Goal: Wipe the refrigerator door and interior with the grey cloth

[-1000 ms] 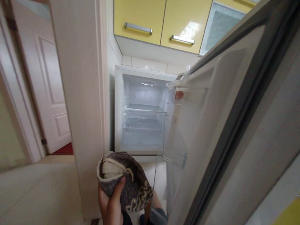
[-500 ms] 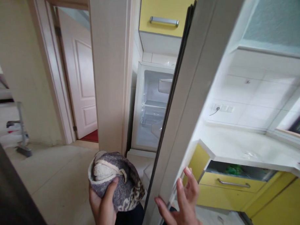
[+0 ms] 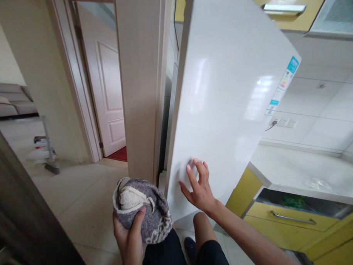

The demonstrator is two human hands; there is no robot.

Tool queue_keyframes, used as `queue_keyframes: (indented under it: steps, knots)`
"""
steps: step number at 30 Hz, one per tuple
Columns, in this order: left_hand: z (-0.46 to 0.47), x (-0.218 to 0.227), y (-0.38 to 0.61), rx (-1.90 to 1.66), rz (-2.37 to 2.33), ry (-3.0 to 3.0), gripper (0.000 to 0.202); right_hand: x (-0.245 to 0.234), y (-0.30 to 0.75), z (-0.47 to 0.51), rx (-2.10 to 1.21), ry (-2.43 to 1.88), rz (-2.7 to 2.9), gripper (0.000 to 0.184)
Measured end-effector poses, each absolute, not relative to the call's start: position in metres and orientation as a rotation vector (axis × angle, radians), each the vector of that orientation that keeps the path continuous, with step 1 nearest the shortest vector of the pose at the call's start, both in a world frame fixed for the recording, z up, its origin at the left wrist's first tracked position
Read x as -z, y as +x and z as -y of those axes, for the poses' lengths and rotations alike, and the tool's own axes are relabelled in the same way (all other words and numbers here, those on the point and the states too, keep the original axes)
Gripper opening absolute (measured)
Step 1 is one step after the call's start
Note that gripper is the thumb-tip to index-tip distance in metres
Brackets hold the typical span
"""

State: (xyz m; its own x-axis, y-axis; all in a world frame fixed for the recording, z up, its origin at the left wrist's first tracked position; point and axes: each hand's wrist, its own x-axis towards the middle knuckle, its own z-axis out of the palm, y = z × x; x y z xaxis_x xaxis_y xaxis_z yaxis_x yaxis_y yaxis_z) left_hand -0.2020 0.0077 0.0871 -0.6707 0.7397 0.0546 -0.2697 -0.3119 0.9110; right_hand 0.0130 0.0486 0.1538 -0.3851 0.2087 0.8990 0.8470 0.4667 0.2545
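Note:
A bundled grey cloth (image 3: 156,204) with cream trim and a pale pattern is gripped in my left hand (image 3: 129,234), the thumb pressed on its front. My right hand (image 3: 199,186) is open, fingers spread, at the white outer face of the refrigerator door (image 3: 222,107); whether the fingertips touch it is hard to tell. The door now stands nearly closed, hiding the inside of the refrigerator. A strip of labels (image 3: 283,86) runs down the door's right side.
To the right are a white countertop (image 3: 299,167) and yellow drawers (image 3: 286,217). A wall column (image 3: 143,91) stands left of the refrigerator, with a half-open door (image 3: 105,81) beyond. A broom (image 3: 52,166) stands on the tiled floor at left. A dark edge (image 3: 28,207) crosses the lower left.
The refrigerator door has swung leftward over the opening, covering the shelves seen before. My right hand has moved up and left with it. My left hand keeps hold of the cloth.

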Motion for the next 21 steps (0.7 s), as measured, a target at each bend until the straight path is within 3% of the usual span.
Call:
queue_keyframes:
  steps: [6, 13, 21]
  knots:
    - [-0.013, -0.082, -0.189, -1.96, -1.287, 0.675, 0.075, -0.163, 0.029, -0.1, 1.052, -0.915, 1.93, 0.087]
    - [-0.013, -0.079, -0.169, -1.851, -1.283, 0.847, 0.069, -0.171, 0.033, -0.15, 1.13, -1.027, 2.132, 0.065]
    - [-0.009, -0.084, -0.155, -1.799, -1.302, 0.894, 0.06, -0.189, 0.039, -0.198, 0.971, -1.236, 2.417, 0.075]
